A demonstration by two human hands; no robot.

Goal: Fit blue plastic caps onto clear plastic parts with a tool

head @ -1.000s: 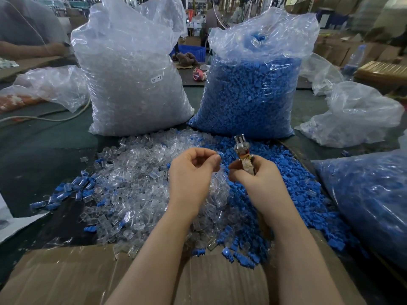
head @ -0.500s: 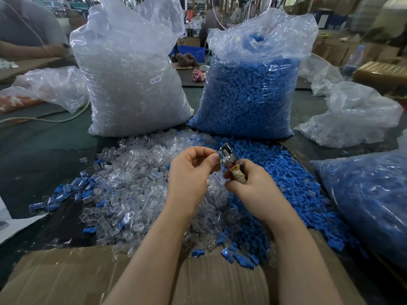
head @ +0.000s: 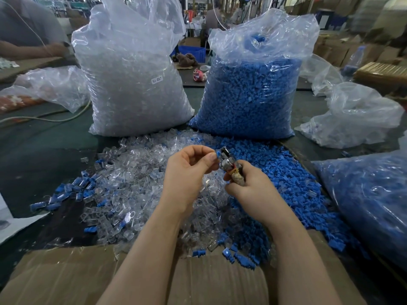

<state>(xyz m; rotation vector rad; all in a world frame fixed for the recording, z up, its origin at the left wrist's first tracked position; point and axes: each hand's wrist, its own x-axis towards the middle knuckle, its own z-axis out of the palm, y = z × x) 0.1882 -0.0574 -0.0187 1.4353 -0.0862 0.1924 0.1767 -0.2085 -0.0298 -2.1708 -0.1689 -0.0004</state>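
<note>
Left hand (head: pixel 187 172): raised over the middle of the heaps, fingers curled, thumb and forefinger pinching a small blue cap (head: pixel 218 154) and holding it against the metal tip of the tool. Right hand (head: pixel 248 186): fingers wrapped round the taped handle of a short metal-headed tool (head: pixel 229 165), head tilted up and to the left, toward the cap; whether a clear part sits on the tip cannot be told. Loose clear plastic parts (head: pixel 136 172): a broad heap on the dark table (head: pixel 44 155), left and centre, beneath both hands, with some blue-capped pieces (head: pixel 66 190) scattered at its left edge. Loose blue caps (head: pixel 293 183): a heap on the right, touching the clear heap. Large bag of clear parts (head: pixel 132 84): upright behind the heaps, left, bearing a small white label. Large bag of blue caps (head: pixel 253 91): upright beside it, right. Further bag of blue pieces (head: pixel 370 205): lying at the far right. Crumpled clear bags (head: pixel 356 115): right rear. Flattened cardboard (head: pixel 66 276): near edge, under the forearms.
</note>
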